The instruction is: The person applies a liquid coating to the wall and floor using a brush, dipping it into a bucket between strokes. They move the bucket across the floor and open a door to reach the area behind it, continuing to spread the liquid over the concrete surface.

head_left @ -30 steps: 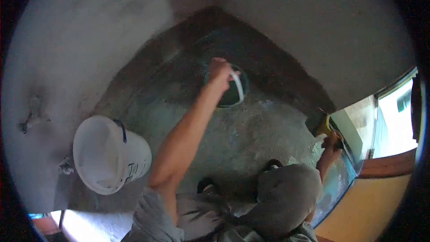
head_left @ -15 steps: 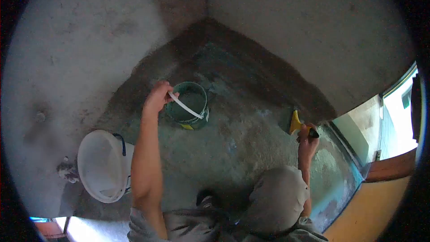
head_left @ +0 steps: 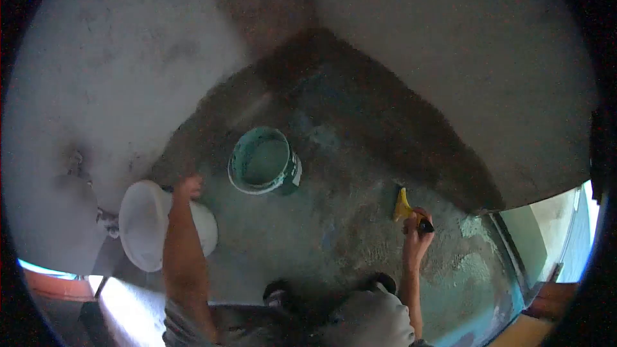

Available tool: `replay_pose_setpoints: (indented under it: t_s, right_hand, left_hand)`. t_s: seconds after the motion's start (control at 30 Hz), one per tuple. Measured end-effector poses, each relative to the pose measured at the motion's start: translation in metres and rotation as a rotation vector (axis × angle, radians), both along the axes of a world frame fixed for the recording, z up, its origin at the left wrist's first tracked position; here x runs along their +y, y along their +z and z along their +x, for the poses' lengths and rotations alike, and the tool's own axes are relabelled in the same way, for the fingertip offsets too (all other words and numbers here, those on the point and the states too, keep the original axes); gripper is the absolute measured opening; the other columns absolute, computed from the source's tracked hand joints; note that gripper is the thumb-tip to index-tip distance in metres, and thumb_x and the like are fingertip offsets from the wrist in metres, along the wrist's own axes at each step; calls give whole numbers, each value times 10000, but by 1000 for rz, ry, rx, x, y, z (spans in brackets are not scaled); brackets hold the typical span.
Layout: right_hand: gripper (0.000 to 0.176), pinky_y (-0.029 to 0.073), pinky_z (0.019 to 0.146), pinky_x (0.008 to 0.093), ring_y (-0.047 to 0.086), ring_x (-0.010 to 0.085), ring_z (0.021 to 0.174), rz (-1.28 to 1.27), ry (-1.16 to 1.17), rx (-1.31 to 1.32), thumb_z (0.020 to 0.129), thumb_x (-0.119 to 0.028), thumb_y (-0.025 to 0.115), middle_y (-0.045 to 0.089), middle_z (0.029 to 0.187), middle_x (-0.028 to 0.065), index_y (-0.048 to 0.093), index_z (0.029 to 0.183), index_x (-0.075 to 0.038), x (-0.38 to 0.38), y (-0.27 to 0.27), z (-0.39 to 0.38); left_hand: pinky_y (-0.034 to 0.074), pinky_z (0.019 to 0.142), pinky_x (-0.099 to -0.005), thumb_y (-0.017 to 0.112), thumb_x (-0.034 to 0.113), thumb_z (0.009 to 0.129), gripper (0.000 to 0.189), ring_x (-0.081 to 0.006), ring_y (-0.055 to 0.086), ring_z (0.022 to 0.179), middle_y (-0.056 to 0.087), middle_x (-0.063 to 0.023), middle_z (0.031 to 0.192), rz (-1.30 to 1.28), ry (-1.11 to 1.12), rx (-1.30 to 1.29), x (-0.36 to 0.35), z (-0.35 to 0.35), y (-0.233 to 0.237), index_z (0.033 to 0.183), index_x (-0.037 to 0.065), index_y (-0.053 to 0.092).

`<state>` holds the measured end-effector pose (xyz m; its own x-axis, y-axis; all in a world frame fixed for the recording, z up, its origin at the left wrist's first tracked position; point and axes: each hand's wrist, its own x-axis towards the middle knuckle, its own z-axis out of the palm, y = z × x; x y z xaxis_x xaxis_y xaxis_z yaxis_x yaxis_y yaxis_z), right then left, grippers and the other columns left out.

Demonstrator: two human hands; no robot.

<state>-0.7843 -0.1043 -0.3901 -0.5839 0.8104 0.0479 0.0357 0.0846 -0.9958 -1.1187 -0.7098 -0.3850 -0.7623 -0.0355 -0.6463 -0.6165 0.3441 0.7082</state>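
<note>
My right hand [head_left: 418,223] is closed around the yellow handle of a putty knife [head_left: 402,204], low over the floor on the right; its dark blade barely shows. My left hand [head_left: 188,186] is blurred, beside the upper rim of a white bucket [head_left: 143,225] that stands on the left. Whether it touches that bucket I cannot make out. In the middle stands a second bucket [head_left: 234,178], its inner wall smeared with a grey-green mix. Neither hand touches this one.
Two walls meet in a corner ahead, with a dark damp band [head_left: 321,48] along their base. The floor [head_left: 283,238] carries patchy grey-green coating, ridged at right. A pipe fitting [head_left: 109,223] juts from the left wall. A doorway [head_left: 581,231] lies at right.
My left hand has let go of the middle bucket's white handle and moved down and left to the white bucket. My right hand has shifted left and down with the putty knife.
</note>
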Motion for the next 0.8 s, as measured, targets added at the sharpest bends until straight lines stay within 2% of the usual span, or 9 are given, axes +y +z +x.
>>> replay_pose_setpoints:
  t_s: [0.07,0.2,0.37,0.43,0.47,0.53,0.6,0.7,0.8]
  right_hand:
    - [162,392,546,241,487,70,617,-150,6,35,959,-170,608,535,707,1,622,1027,-24,0,0,-6]
    - [174,395,547,244,484,75,612,-125,66,27,958,-160,608,540,709,10,615,1046,-10,12,-16,-13]
    - [202,410,554,251,493,83,615,-212,85,50,959,-176,617,554,725,21,617,1058,0,13,20,-27]
    - [214,415,562,253,498,87,624,-214,65,79,958,-189,623,559,729,25,620,1058,-1,11,24,-30]
    - [220,418,566,254,500,89,628,-218,55,91,957,-196,626,562,730,27,621,1059,-1,9,25,-28]
    - [231,425,577,255,509,94,640,-109,54,33,959,-207,625,569,736,32,623,1065,-2,11,20,-18]
    - [236,428,583,257,516,98,653,-70,14,-20,963,-214,618,574,744,36,624,1071,-4,5,22,-7]
    - [241,427,583,258,523,100,665,-119,-70,-47,974,-221,601,577,757,37,623,1081,-6,-10,39,5]
    - [256,422,576,258,521,101,658,-156,-133,-55,982,-236,586,574,758,36,615,1096,-8,-19,36,26]
  left_hand:
    - [541,629,-413,649,257,859,581,-256,631,841,621,-181,1123,-382,-54,208,5,-14,15,1373,52,472]
    - [562,685,-447,635,221,847,594,-308,653,963,625,-203,1141,-773,-7,473,72,11,87,1387,47,458]
    - [547,766,-479,627,190,810,681,-331,640,1012,581,-276,1150,-1178,-300,685,13,-33,84,1405,-19,369]
    - [511,847,-514,632,203,805,674,-352,610,1069,557,-302,1173,-901,66,590,74,-29,135,1379,-45,380]
    - [483,892,-532,635,216,805,677,-365,587,1107,546,-312,1185,-848,124,602,98,-25,156,1372,-51,379]
    - [427,972,-548,639,234,808,688,-388,521,1189,527,-323,1217,-892,199,734,99,-53,156,1376,-47,371]
    - [369,1042,-545,641,245,814,703,-408,436,1279,510,-323,1255,-1064,260,962,72,-103,115,1396,-26,357]
    - [334,1075,-546,651,298,826,769,-443,278,1385,412,-330,1373,-1081,551,964,145,-116,142,1446,1,308]
    - [277,1095,-591,626,382,861,839,-471,148,1438,148,-334,1526,-1117,745,1096,177,-163,153,1497,20,216]
